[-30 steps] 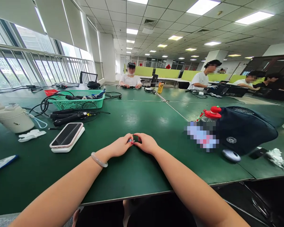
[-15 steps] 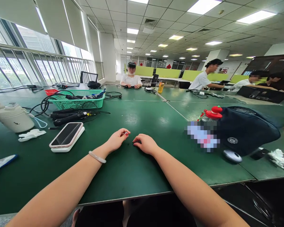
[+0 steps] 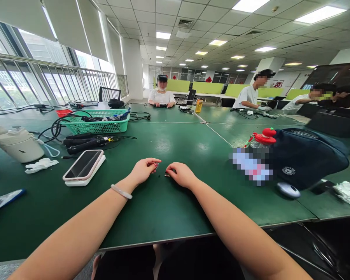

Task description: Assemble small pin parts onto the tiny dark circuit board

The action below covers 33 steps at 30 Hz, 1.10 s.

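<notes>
My left hand (image 3: 144,170) rests on the green table (image 3: 163,202), wrist with a pale bangle, fingertips pinched on a tiny object I cannot make out. My right hand (image 3: 181,174) lies a few centimetres to its right, fingers curled down onto another small dark bit on the tabletop. The two hands are apart, with a narrow gap between their fingertips.
A phone on a white pad (image 3: 84,167) lies left of my hands, with a green basket (image 3: 97,123), cables, a cream jug (image 3: 19,145) and white gloves (image 3: 41,165) beyond. A dark bag (image 3: 306,157) and red-capped bottle (image 3: 258,146) sit right. Several people sit at far tables.
My hands were joined at the fingertips on a small object; they have drawn apart, the left hand lifting slightly left, the right staying low on the table.
</notes>
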Tool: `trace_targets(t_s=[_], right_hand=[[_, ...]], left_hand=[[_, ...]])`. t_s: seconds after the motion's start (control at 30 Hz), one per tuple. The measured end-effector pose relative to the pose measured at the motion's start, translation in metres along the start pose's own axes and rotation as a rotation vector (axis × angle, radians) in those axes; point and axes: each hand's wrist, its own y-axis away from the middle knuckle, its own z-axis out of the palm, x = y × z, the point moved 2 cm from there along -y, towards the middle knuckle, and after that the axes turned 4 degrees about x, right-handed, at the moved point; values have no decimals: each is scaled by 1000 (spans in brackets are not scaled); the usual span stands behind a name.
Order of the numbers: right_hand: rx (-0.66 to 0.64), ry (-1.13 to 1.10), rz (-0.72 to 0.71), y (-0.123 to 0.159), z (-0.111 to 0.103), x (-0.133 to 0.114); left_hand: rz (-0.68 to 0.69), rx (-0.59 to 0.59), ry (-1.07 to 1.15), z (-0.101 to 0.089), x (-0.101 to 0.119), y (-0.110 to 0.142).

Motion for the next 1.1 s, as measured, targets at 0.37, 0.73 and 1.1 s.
trace_targets(t_s=[0.37, 0.73, 1.1], right_hand=[[125, -120, 29, 0, -4, -4], [71, -587, 322, -3, 7, 1], [111, -621, 328, -3, 2, -4]], left_hand=[[23, -62, 52, 4, -3, -2], [210, -33, -267, 7, 24, 13], [281, -76, -379, 9, 29, 16]])
